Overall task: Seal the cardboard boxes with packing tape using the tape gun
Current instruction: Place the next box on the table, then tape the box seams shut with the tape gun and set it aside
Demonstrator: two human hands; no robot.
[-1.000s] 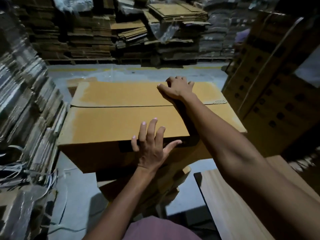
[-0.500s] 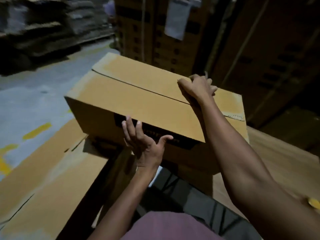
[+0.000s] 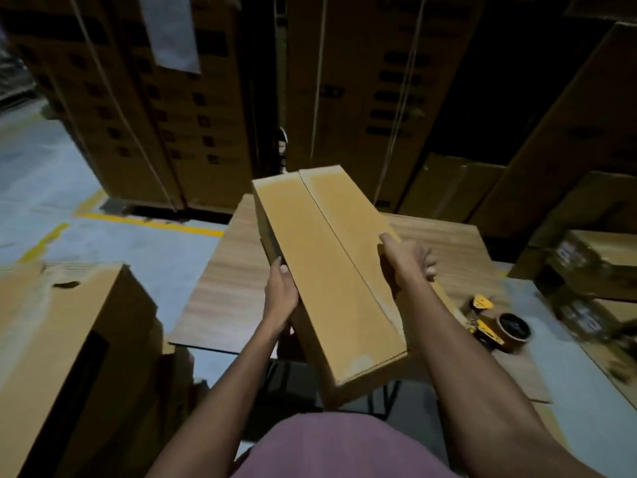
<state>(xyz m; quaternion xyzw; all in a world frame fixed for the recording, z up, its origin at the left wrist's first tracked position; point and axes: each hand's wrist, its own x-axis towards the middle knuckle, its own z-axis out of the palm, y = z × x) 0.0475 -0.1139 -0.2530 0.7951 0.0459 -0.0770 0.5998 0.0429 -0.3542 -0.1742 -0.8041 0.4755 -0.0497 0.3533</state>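
A long brown cardboard box [image 3: 324, 270] with its top flaps closed along a centre seam is carried in front of me, over the wooden table [image 3: 224, 288]. My left hand [image 3: 280, 294] grips its left side, thumb on the top edge. My right hand [image 3: 406, 262] grips the right edge, thumb on the top flap and fingers curled over the side. A yellow tape gun [image 3: 496, 326] with a dark tape roll lies on the table to the right of my right forearm.
Tall strapped stacks of cartons [image 3: 165, 108] stand behind the table. A large open box [image 3: 58, 339] sits at the lower left. More cartons [image 3: 599, 263] lie at the right. Grey floor with yellow lines [image 3: 151, 222] runs to the left.
The view has swung right and the box has turned lengthwise over the table. My left hand moved from the box's front face to its left side; my right moved to the right edge.
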